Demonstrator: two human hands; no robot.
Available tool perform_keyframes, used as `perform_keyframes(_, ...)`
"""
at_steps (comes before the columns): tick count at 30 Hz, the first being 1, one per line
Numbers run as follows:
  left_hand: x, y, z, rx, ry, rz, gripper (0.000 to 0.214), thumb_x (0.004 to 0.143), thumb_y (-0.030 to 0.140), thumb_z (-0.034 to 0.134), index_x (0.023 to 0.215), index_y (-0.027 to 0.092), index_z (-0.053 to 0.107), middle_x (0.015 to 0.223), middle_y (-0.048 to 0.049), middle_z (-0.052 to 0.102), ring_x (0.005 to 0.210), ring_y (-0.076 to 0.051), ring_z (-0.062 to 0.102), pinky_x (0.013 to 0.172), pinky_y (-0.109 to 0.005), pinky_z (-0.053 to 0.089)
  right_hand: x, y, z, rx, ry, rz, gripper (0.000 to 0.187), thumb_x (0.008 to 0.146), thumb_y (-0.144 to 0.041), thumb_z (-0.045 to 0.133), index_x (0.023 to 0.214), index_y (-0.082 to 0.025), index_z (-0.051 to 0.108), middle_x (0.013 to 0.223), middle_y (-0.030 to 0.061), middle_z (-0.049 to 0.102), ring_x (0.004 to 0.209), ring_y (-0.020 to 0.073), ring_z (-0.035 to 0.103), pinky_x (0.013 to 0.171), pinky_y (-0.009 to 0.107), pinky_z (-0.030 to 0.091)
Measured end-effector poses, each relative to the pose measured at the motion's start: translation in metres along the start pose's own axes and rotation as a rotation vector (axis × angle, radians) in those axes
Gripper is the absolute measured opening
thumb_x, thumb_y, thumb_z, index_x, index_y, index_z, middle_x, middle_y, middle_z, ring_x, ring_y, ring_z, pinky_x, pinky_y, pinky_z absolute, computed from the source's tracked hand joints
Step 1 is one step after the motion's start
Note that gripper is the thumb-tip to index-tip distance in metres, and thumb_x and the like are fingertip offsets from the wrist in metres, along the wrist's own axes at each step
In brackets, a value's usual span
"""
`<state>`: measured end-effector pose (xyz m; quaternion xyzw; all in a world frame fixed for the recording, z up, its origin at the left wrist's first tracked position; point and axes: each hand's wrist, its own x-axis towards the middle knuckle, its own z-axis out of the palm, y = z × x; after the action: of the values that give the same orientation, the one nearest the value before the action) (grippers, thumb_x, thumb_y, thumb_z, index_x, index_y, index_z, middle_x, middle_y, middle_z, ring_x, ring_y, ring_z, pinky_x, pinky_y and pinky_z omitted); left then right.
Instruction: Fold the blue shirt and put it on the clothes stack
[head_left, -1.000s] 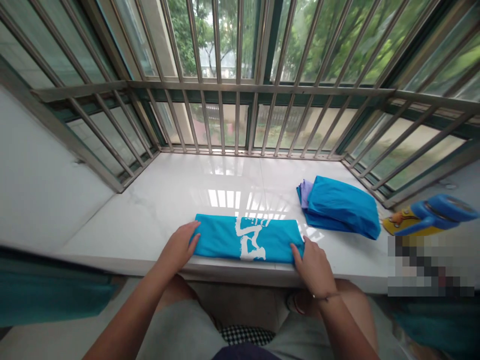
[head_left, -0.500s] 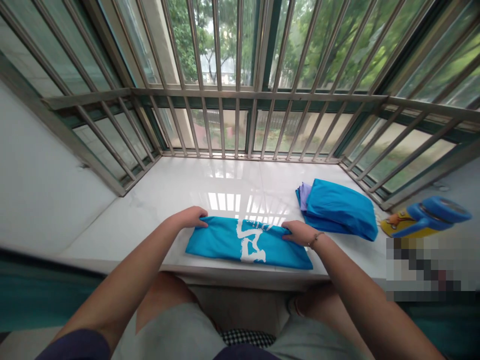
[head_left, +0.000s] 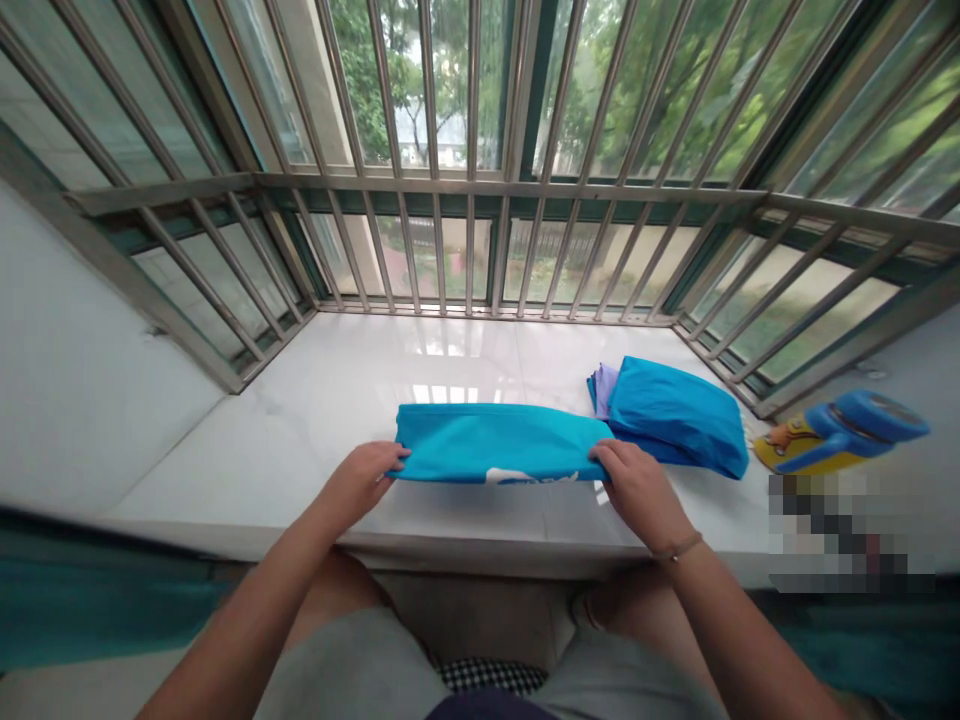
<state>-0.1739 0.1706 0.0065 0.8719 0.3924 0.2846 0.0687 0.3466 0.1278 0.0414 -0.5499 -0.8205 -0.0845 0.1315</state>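
A blue T-shirt (head_left: 491, 442) with a white print lies folded into a long narrow strip on the white sill (head_left: 315, 400). Only a sliver of the print shows at its near edge. My left hand (head_left: 365, 476) pinches the strip's left end. At the strip's right end, my right hand (head_left: 636, 487) has its fingers closed on the cloth. The near edge of the strip is lifted slightly off the sill between both hands.
A stack of folded blue and lilac clothes (head_left: 667, 412) lies at the right, just beyond my right hand. A blue and yellow object (head_left: 844, 432) rests at the far right edge. Metal window bars (head_left: 480, 190) enclose the sill on three sides.
My hands reached to the shirt's far edge, then folded it over. The strip is now narrower and the white print is almost hidden.
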Motion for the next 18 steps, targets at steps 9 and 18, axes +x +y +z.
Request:
perform_keyframes(9,-0.059,0.040,0.016,-0.028,-0.166,-0.175,0.032,0.106,0.042,0.062,0.131,0.028,0.075,0.150,-0.0110,0.071,0.140,-0.030,0.065,0.126,-0.053,0.048,-0.084,-0.003,0.057,0.228,-0.049,0.273,0.040,0.101,-0.020,0.045,0.132,-0.019,0.070,0.144,0.0165,0.068,0.137,0.0308,0.062,0.121,0.050,0.047)
perform_keyframes(18,0.015,0.014,0.056,0.027,-0.198,-0.367,0.055,0.107,0.047,0.053,0.156,0.021,0.061,0.167,-0.0138,0.055,0.156,-0.035,0.051,0.133,-0.060,0.035,0.008,-0.002,0.062,-0.042,-0.141,0.685,0.049,0.109,-0.050,0.050,0.123,-0.008,0.072,0.115,0.0293,0.074,0.109,0.0374,0.073,0.095,0.047,0.055)
